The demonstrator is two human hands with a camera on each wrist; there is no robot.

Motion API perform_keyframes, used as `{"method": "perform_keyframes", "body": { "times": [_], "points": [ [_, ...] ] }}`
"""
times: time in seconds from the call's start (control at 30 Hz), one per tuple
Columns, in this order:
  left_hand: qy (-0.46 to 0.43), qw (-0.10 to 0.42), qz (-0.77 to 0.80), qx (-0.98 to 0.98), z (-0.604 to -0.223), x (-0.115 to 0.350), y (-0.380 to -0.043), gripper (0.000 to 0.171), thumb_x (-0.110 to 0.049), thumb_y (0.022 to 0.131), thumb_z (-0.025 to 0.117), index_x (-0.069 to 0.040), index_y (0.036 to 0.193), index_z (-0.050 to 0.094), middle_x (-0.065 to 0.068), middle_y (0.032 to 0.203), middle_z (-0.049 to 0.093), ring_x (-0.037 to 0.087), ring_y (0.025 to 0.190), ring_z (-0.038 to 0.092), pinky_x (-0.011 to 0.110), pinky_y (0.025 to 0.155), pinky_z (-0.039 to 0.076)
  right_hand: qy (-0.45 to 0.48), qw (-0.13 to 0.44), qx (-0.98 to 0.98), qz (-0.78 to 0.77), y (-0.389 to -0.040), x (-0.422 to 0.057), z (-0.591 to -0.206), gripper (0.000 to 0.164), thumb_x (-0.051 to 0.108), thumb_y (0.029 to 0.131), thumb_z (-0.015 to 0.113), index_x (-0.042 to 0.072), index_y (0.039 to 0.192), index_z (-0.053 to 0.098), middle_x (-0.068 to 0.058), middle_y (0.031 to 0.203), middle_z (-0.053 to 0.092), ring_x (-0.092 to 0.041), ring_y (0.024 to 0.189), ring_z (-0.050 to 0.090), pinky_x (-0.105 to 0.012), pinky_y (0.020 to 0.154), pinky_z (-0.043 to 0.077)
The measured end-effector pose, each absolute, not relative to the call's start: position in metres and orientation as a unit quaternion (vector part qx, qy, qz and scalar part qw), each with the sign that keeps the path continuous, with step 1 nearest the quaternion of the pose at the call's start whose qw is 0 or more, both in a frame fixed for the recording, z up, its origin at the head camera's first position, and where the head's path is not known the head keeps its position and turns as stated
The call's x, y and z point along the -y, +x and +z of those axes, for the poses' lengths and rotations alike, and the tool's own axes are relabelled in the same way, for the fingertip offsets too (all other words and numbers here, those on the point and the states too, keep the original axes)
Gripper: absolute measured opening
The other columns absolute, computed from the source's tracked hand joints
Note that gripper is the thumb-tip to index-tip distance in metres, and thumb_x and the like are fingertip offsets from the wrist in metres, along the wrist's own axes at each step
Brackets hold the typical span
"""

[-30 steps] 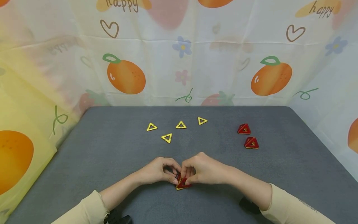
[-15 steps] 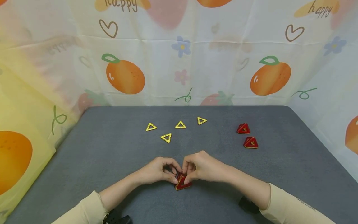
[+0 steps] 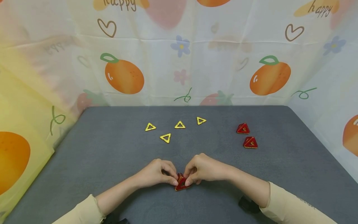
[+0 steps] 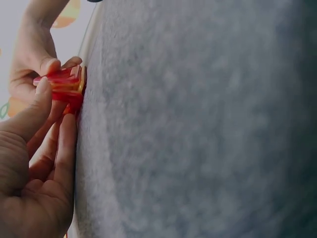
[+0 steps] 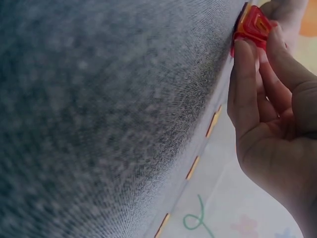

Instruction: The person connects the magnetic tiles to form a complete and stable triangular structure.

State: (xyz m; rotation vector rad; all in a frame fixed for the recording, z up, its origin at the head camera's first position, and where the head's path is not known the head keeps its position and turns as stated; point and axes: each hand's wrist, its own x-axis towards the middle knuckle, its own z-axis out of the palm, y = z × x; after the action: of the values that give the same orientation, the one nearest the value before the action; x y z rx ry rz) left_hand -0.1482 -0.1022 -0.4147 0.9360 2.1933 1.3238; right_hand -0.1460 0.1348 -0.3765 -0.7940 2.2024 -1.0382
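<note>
Close to the table's near side stands a small red pyramid of triangular frame pieces with gold edges, held between both hands. My left hand pinches its left side with thumb and fingers. On the opposite side my right hand grips it, the thumb on the front face. The right wrist view shows the pyramid low at the tabletop, with a triangular opening in its face. In the left wrist view the red pieces are see-through, and fingers of both hands hide parts of them.
Several flat yellow triangle frames lie farther back, the nearest one left of centre. Two red pyramids stand at the right, one behind the other. A patterned curtain hangs behind the grey table.
The left fingers have shifted down onto the pyramid's side, and the red pieces stand more upright and closer together. The right hand rose slightly, then came down again.
</note>
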Motion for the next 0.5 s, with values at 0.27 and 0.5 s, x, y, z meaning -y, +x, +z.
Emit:
{"method": "perform_keyframes", "body": {
  "times": [0.27,0.5],
  "points": [
    [0.316,0.190,0.476,-0.798,-0.4129,0.0972,-0.1435,0.015,-0.025,0.076,0.084,-0.012,0.081,0.079,0.005,0.088,0.073,-0.002,0.077,0.061,0.018,0.067,0.052,-0.296,0.284,-0.823,-0.393,-0.1481,-0.1350,-0.3791,0.006,0.017,0.081,0.081,0.013,0.079,0.076,-0.003,0.073,0.076,-0.011,0.058,0.069,-0.025,0.056,0.058],
    [0.310,0.181,0.472,-0.805,-0.4099,0.0953,-0.1406,0.014,-0.024,0.075,0.085,-0.012,0.079,0.079,0.003,0.085,0.072,-0.003,0.075,0.060,0.017,0.065,0.050,-0.293,0.284,-0.825,-0.391,-0.1481,-0.1347,-0.3790,0.008,0.017,0.080,0.081,0.013,0.078,0.075,-0.003,0.072,0.075,-0.009,0.057,0.068,-0.024,0.055,0.057]
  ]
}}
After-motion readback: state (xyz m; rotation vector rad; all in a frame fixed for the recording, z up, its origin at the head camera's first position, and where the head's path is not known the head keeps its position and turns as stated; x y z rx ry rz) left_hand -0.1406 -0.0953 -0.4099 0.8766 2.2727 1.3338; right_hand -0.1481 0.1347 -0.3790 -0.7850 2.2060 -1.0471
